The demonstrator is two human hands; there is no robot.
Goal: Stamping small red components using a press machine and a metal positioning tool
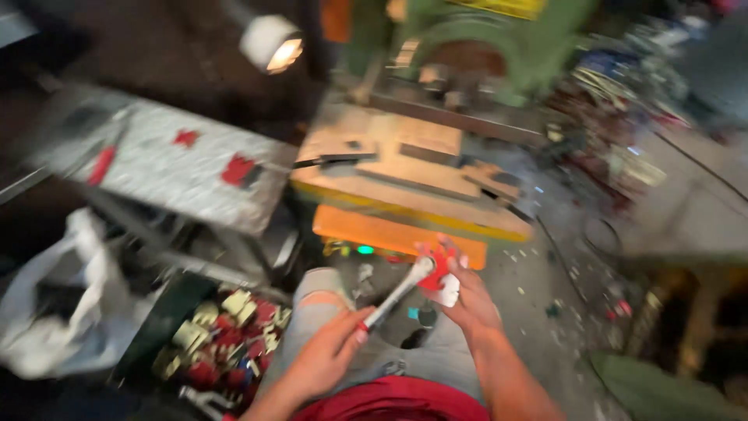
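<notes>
My left hand (323, 355) grips the handle of a silver metal tool (397, 295), a rod with a rounded head, held slanting up to the right over my lap. My right hand (466, 300) holds a small flat red and white piece (442, 279) at the tool's head. The tool's head touches that piece. Both hands are above my grey trousers (327, 300). The whole view is blurred by motion.
A green press machine (467, 47) with a wooden and orange work bed (405, 195) stands ahead. A lamp (269, 43) shines at the top. A tray of red and brass-coloured parts (226, 335) lies at the lower left, beside a white bag (54, 304). A grey speckled table (171, 168) stands left.
</notes>
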